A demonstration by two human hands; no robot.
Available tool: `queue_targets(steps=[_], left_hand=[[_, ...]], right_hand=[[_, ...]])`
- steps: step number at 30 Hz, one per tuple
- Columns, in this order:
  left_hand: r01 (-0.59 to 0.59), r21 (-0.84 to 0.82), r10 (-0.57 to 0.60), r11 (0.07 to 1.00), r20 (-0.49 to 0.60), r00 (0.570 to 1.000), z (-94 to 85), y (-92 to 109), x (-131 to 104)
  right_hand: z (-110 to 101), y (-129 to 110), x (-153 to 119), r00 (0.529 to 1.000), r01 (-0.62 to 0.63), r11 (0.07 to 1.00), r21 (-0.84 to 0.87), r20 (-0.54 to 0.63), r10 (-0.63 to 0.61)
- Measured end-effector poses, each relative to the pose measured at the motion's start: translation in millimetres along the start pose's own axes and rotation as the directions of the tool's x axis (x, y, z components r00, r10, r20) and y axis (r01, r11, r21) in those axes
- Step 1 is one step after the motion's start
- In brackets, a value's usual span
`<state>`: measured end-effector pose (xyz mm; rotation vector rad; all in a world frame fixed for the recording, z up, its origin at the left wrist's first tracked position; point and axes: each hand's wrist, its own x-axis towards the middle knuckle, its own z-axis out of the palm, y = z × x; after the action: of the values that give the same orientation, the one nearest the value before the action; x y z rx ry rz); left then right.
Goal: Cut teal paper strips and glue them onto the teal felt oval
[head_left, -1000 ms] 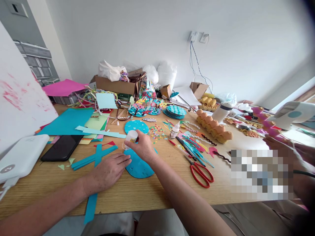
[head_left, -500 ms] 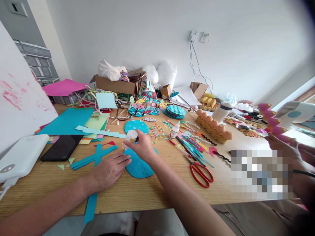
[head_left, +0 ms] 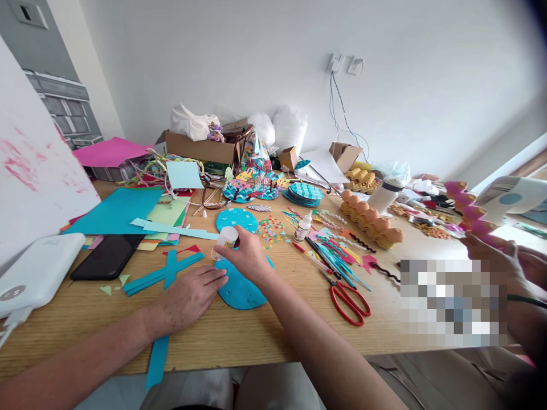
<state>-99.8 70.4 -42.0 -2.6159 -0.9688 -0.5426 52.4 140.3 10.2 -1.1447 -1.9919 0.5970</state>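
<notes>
My right hand [head_left: 250,254] is wrapped round a small white glue bottle [head_left: 228,236], tipped over the upper left edge of a blue paper disc [head_left: 243,291]. My left hand [head_left: 193,296] lies flat, its fingertips at the left edge of that disc. Crossed blue paper strips [head_left: 170,269] are just left of it, one passing under my wrist. A second blue disc [head_left: 236,220] with pale bits on it lies behind the bottle. Pale blue strips [head_left: 183,229] reach toward the bottle from the left.
Red-handled scissors [head_left: 351,303], a second glue bottle [head_left: 303,227], and an orange egg-carton strip [head_left: 371,219] lie to the right. A black phone [head_left: 106,257] and white power bank [head_left: 40,273] are at left. Another person's hands [head_left: 498,259] hold a pink egg-carton strip [head_left: 470,208] at far right.
My hands and the glue bottle have hardly moved. At the far right, the other person's pink egg-carton strip has shifted slightly left.
</notes>
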Motion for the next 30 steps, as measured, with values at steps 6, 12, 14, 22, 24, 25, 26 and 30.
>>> queue_targets(steps=[6,12,14,22,24,25,26,30], left_hand=[[0.004,0.003,-0.004,1.0,-0.003,1.0,0.0,-0.8,-0.3],[0.011,0.014,-0.011,1.0,0.016,1.0,-0.4,-0.8,-0.6],[0.017,0.007,-0.017,1.0,0.02,1.0,-0.3,-0.7,-0.7],[0.002,0.01,-0.002,1.0,-0.022,1.0,0.0,-0.8,-0.2],[-0.001,0.015,0.001,1.0,-0.015,1.0,0.1,-0.7,0.2],[-0.002,0.018,0.002,1.0,-0.013,1.0,0.2,-0.6,0.3],[-0.001,0.022,0.001,1.0,-0.011,1.0,0.2,-0.6,0.3],[0.001,0.021,0.0,1.0,-0.011,1.0,-1.0,0.0,0.6]], right_hand=[[-2.0,-1.0,0.3,0.999,-0.017,1.0,0.008,-0.032,0.017],[0.1,2.0,-0.6,1.0,-0.011,1.0,-0.002,-0.008,0.011],[1.5,3.0,-0.8,1.0,-0.01,1.0,-0.014,-0.012,0.01],[1.5,2.4,-1.3,1.0,-0.006,1.0,-0.004,-0.028,0.006],[0.7,1.6,-1.3,1.0,0.0,1.0,-0.006,-0.015,0.0],[0.2,1.1,-1.2,1.0,0.0,1.0,-0.01,-0.011,0.0],[-0.3,0.6,-1.1,1.0,-0.001,1.0,-0.011,-0.012,0.001],[-0.5,-0.6,-0.8,1.0,-0.003,1.0,-0.009,-0.031,0.003]])
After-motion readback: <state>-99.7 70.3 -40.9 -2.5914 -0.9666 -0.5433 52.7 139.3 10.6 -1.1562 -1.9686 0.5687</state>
